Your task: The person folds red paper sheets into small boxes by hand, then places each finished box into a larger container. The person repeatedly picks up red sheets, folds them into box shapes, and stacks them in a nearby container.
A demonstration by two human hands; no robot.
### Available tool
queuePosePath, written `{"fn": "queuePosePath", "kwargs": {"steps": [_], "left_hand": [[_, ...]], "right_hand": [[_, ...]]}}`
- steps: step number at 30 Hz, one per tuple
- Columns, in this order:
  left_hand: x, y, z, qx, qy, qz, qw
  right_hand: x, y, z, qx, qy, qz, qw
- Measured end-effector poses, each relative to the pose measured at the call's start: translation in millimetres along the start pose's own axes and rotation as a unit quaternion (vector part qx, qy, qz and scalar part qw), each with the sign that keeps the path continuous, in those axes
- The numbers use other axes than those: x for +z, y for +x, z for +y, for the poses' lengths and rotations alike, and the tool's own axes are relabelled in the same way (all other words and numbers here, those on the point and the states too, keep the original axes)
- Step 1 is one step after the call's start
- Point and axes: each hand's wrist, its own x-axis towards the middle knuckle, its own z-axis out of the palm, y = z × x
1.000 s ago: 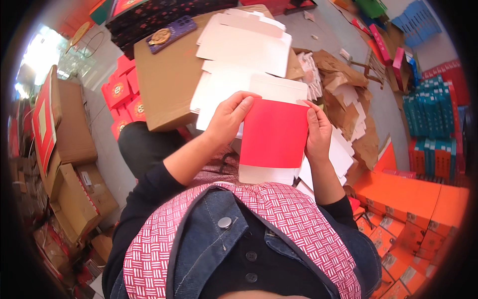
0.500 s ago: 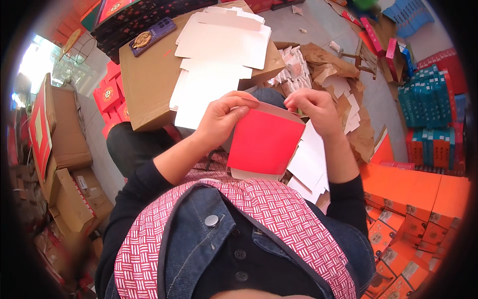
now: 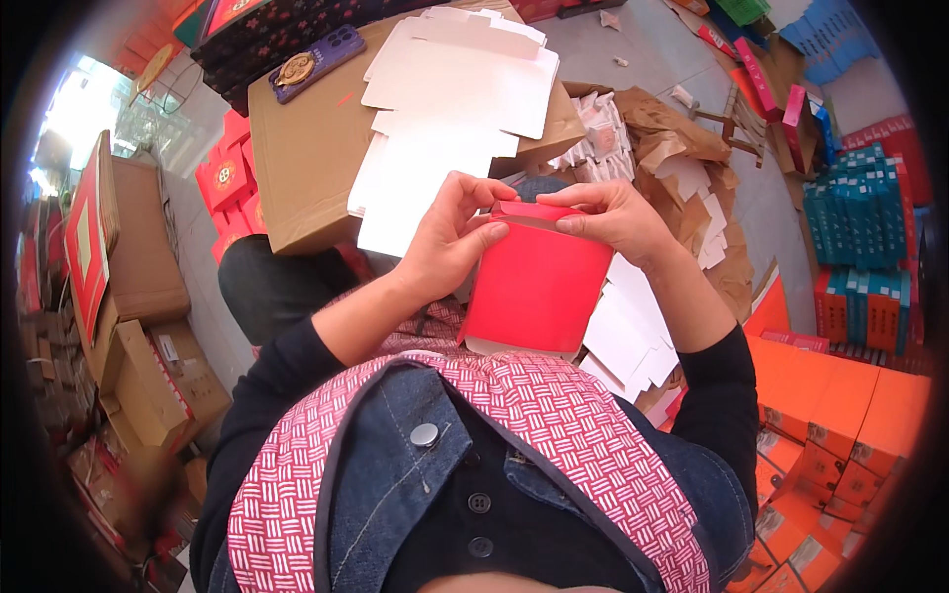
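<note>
A red cardboard box stands above my lap, its far end partly open with a narrow red flap folded inward. My left hand grips its far left corner, thumb on the red face and fingers behind the edge. At the far right corner my right hand pinches the flap and rim between thumb and fingers. Just beyond, flat white cardboard blanks lie stacked on a brown carton. More white blanks lie right of the red box.
A purple phone rests on the carton. Small wrapped packets and crumpled brown paper lie beyond my right hand. Orange boxes are stacked at the right, teal boxes behind them. Red boxes and open cartons are at the left.
My right hand has moved left onto the box's far edge and now pinches there. A red flap now shows folded over the opening.
</note>
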Motion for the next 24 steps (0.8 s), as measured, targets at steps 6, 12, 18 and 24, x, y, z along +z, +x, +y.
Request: {"fn": "queuePosePath", "kwargs": {"steps": [6, 12, 18, 24], "left_hand": [[1, 0, 2, -0.019, 0.018, -0.005, 1.0], [6, -1, 3, -0.018, 0.062, 0.026, 0.998], [12, 4, 4, -0.06, 0.073, 0.081, 0.992], [19, -1, -2, -0.049, 0.124, 0.092, 0.987]], "right_hand": [[7, 0, 10, -0.192, -0.127, 0.048, 0.972], [9, 2, 12, -0.203, -0.145, 0.08, 0.965], [7, -1, -5, -0.112, -0.109, 0.017, 0.988], [14, 5, 1, -0.162, -0.189, 0.07, 0.966]]}}
